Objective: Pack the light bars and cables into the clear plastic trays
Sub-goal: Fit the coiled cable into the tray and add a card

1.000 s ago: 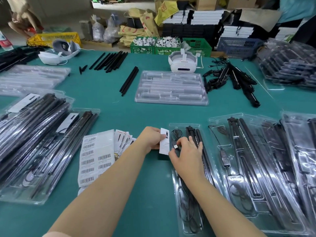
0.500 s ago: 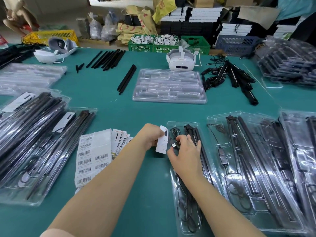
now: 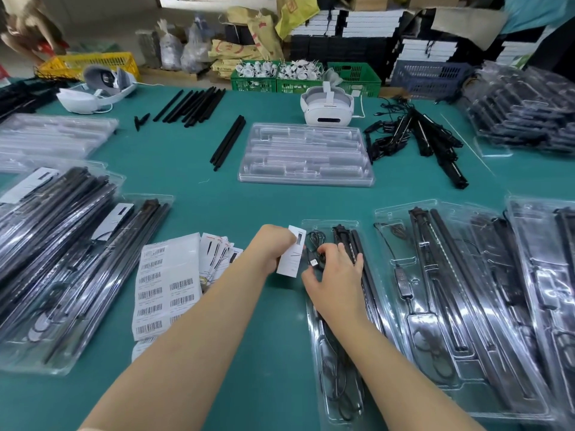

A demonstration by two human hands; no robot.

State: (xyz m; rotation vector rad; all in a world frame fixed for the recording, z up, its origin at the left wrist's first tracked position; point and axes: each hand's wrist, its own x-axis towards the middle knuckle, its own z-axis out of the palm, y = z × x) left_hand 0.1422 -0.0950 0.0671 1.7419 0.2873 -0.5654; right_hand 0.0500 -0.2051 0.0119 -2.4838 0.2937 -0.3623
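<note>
A clear plastic tray [image 3: 382, 293] lies in front of me with black light bars [image 3: 357, 244] and a coiled black cable [image 3: 317, 241] in it. My left hand [image 3: 273, 247] grips a small white card [image 3: 292, 253] at the tray's upper left corner. My right hand [image 3: 334, 272] rests on the tray's upper part, its thumb and fingers pinching the cable's USB plug [image 3: 312, 262]. More filled trays [image 3: 460, 306] lie to the right.
Stacked filled trays [image 3: 62, 259] sit at left, beside barcode label sheets [image 3: 165, 287] and loose cards [image 3: 217, 253]. An empty tray stack [image 3: 306, 154], loose black bars [image 3: 193, 105], a tangle of bars with cables [image 3: 417, 135] and two white headsets [image 3: 326, 107] lie farther back.
My left hand has lifted the white card slightly toward the tray's corner. My right hand has shifted a little along the cable, now pinching the plug.
</note>
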